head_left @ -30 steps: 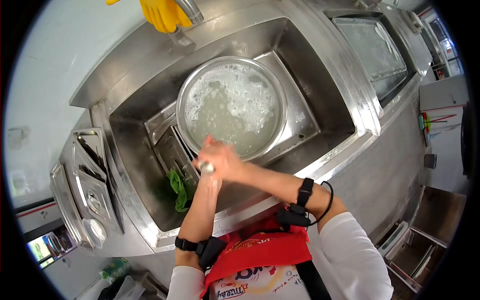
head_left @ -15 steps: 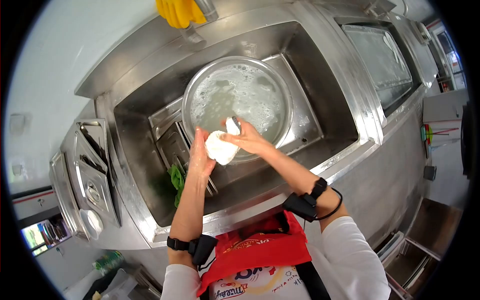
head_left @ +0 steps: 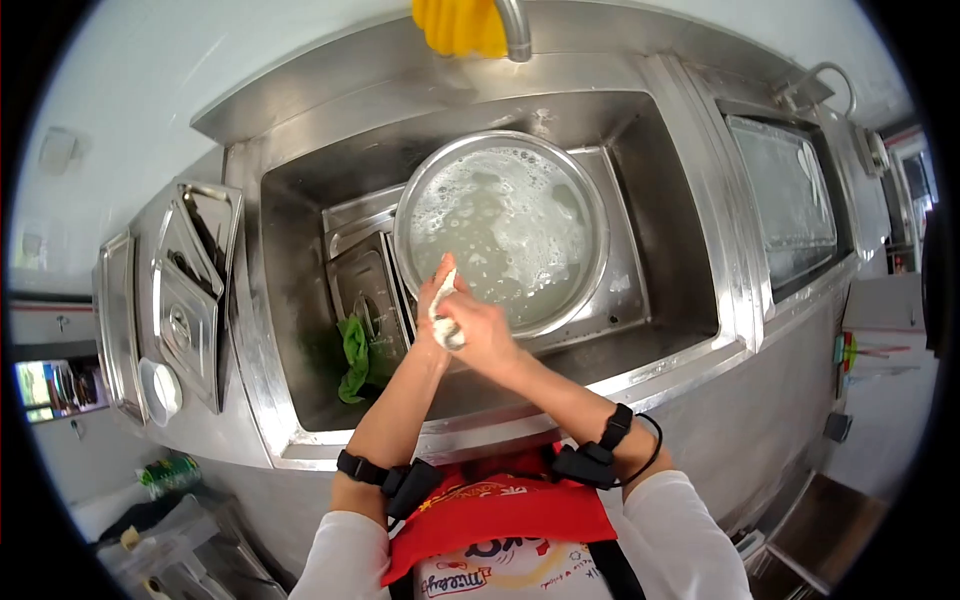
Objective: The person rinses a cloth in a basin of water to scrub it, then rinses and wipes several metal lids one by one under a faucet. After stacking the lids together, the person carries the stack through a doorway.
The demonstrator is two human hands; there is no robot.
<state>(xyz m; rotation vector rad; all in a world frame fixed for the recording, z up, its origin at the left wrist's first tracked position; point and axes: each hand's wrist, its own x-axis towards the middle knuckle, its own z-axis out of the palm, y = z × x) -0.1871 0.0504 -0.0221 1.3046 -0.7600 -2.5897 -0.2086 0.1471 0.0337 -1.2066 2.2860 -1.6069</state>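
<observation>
A bunched white cloth (head_left: pixel 447 331) is squeezed between my two hands above the near left rim of a round metal basin (head_left: pixel 604 215). My right hand (head_left: pixel 482 328) is closed in a fist around it. Against its left side my left hand (head_left: pixel 428 300) presses, fingers pointing up toward the basin, partly hidden by the cloth and the right hand. Cloudy, foamy water (head_left: pixel 510 220) fills the basin, which stands in a deep steel sink (head_left: pixel 680 250).
Left of the basin, metal pan lids (head_left: pixel 365 275) and a green cloth (head_left: pixel 353 360) lie in the sink. More steel lids (head_left: pixel 188 325) and a white bowl (head_left: pixel 160 390) are on the left counter. Yellow gloves (head_left: pixel 460 27) hang by the faucet (head_left: pixel 516 35). A second basin (head_left: pixel 785 200) is at right.
The white cloth has gone from a loose ball to a tighter bunch, mostly covered by my hands. My right hand has closed round it and come nearer my left. The camera view has shifted.
</observation>
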